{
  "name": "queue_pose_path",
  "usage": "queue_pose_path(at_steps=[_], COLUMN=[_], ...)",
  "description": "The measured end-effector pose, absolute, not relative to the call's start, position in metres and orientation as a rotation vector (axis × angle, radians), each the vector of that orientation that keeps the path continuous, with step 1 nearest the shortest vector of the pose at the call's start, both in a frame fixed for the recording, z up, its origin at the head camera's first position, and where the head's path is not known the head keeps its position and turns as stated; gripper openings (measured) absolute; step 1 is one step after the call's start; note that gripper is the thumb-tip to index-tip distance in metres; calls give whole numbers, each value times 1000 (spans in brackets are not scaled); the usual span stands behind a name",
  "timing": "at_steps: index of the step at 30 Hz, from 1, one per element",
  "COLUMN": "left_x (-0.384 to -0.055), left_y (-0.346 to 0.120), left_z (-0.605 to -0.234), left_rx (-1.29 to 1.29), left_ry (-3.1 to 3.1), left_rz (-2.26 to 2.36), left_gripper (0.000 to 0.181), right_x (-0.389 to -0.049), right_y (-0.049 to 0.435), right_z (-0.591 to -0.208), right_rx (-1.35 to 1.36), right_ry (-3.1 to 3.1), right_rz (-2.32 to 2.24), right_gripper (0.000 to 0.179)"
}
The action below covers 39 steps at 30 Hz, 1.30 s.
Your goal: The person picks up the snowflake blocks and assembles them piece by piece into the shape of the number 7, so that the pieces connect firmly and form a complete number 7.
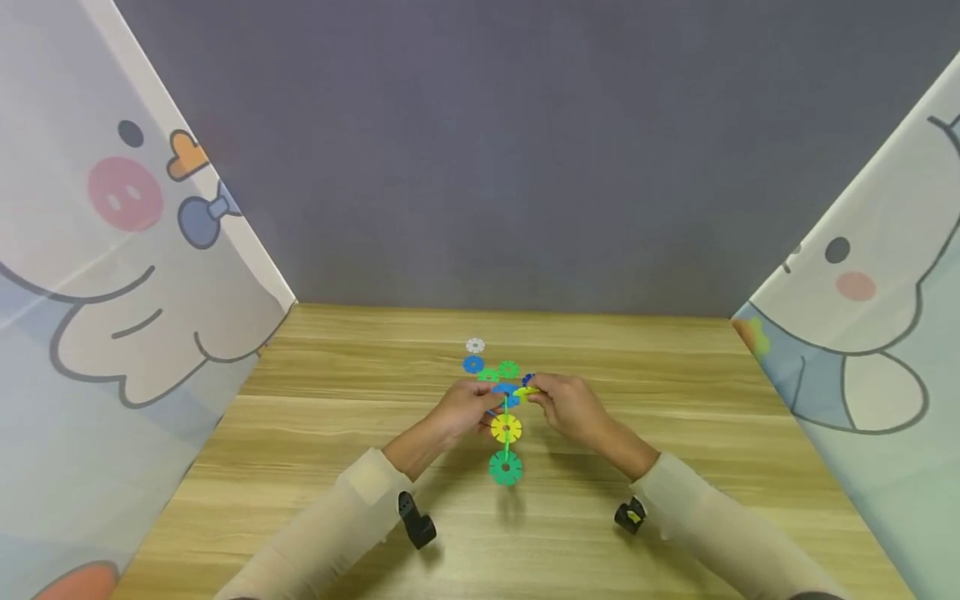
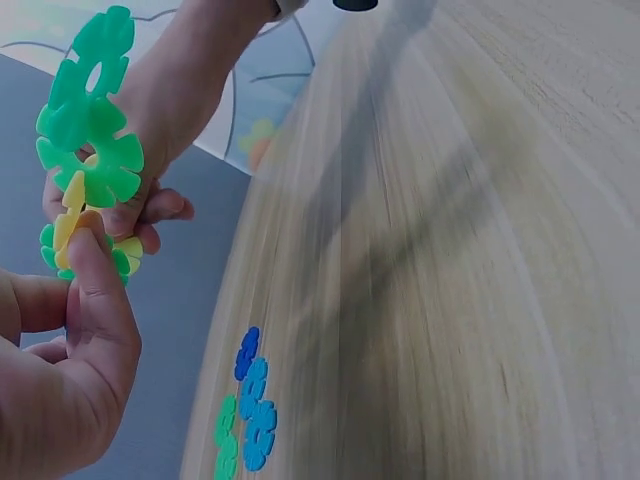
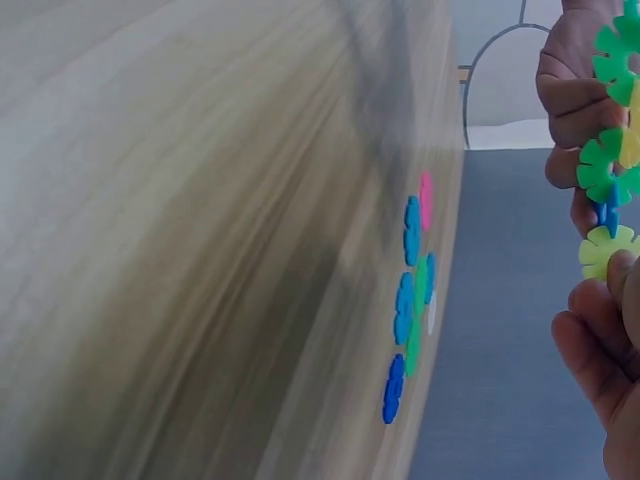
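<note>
Between my hands is a chain of slotted plastic flower discs, joined at right angles. Toward me hang a green disc [image 1: 506, 470] and a yellow disc [image 1: 497, 428], with edge-on green discs linking them. My left hand [image 1: 463, 408] grips the far end of the chain by a blue disc [image 1: 498, 390]. A yellow-green disc [image 3: 598, 252] is pinched between thumb and fingers of my right hand [image 1: 576, 406]. It meets the blue disc's edge in the right wrist view; whether their slots are interlocked I cannot tell. The chain is held above the table.
Behind the hands, loose discs lie on the wooden table [image 1: 360, 358]: white [image 1: 475, 339], blue [image 1: 467, 364], green [image 1: 513, 367] and dark blue [image 1: 527, 377]. A pink disc [image 3: 426, 200] shows in the right wrist view. A grey panel [image 1: 510, 167] stands behind, with printed panels on both sides.
</note>
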<state>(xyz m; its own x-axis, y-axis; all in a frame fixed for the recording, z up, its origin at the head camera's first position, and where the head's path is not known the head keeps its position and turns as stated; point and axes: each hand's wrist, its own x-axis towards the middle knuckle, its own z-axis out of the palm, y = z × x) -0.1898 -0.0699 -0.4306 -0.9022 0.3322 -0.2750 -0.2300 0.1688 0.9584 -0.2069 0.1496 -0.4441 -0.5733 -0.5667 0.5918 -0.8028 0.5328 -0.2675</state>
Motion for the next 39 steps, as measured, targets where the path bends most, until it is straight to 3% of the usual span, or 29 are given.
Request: queue_pose_path(at_steps=[10,18,26,32,39], left_x=[-190,-192,-195,-197,-197], left_y=[-68,-72,-81,-84,-84], left_z=[-426,-425,-427,-427,-429], left_rx=[75,152,99,65,75], left_ry=[1943,1965,1980,1979,1975], left_rz=[1840,1818,1825,1818,1830], left_gripper=[21,37,29,30,18], right_x=[-206,-212,-233,-251,-265], right_y=[142,151,167,174,169], right_z=[-450,-433,-422,-429,-445], right_rx=[993,1036,1041,913,934], right_ry=[-2288,-2622,-2841,-2882,-2991], right_rz=[784,1001,916,889,789], right_gripper=[17,6,12,15,25])
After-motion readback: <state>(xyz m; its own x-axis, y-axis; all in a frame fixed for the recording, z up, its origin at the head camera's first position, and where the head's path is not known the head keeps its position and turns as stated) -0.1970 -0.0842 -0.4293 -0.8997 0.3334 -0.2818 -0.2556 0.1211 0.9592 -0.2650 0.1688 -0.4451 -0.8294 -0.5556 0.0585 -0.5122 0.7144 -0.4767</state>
